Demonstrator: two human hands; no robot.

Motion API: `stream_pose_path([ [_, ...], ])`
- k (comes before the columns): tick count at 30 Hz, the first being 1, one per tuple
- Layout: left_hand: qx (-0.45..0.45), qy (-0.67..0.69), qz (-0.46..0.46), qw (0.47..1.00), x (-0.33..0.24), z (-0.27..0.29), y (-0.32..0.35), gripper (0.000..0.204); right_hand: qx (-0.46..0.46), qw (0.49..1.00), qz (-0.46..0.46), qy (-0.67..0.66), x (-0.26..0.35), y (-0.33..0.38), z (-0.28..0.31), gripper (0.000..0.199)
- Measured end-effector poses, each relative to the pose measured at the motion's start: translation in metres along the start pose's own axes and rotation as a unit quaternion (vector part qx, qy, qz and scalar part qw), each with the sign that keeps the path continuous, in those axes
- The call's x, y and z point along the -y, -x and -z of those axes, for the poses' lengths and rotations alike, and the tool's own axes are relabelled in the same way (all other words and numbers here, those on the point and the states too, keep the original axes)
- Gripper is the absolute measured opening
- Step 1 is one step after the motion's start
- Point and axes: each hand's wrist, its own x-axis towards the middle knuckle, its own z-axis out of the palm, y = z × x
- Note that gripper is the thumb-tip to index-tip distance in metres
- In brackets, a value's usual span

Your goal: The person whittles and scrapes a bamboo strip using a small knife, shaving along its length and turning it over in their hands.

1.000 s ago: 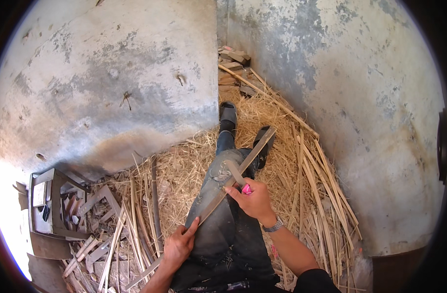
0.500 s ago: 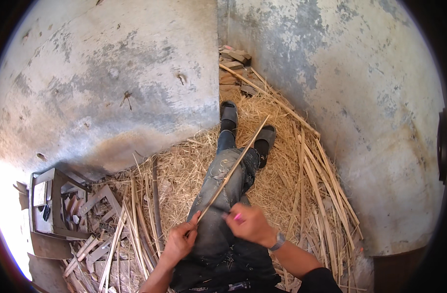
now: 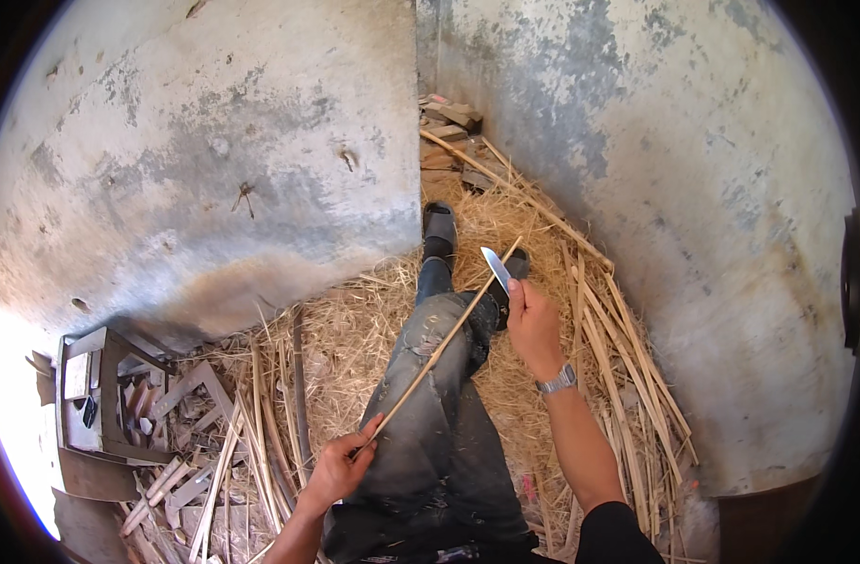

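Observation:
A long thin wooden strip [image 3: 428,365] slants across my thighs, from lower left up toward my right foot. My left hand [image 3: 340,467] is closed round its near end, by my left thigh. In my right hand [image 3: 535,324] is a knife [image 3: 495,269], its shiny blade pointing up and left. The blade lies at the strip's far part, close to its tip; whether it touches the wood I cannot tell. Most of the knife's handle is hidden in my fist. A watch [image 3: 557,379] sits on my right wrist.
Shavings [image 3: 355,329] cover the floor around my legs. Long strips [image 3: 627,376] lie along the right wall [image 3: 731,235]; more strips and a dark pole [image 3: 302,385] lie at left. Beside them stands a wooden frame [image 3: 105,395] with scraps. Bricks or blocks [image 3: 453,117] fill the far corner.
My right hand has moved forward and slightly right, from near my left hand to the strip's far part. The knife blade now shows clearly. My left hand keeps its hold, nearly in place.

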Motion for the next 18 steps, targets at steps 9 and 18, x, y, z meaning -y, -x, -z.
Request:
stream_pose_path([
  [9,-0.016,-0.029,0.041,0.999,-0.007,-0.005,-0.007,0.035,0.124,0.985,0.079,-0.087,0.039,0.07,-0.042,0.038],
  [18,-0.004,0.129,-0.01,0.992,0.01,-0.019,-0.02,0.033,0.414,0.85,-0.012,-0.325,0.029,0.079,-0.028,0.048],
])
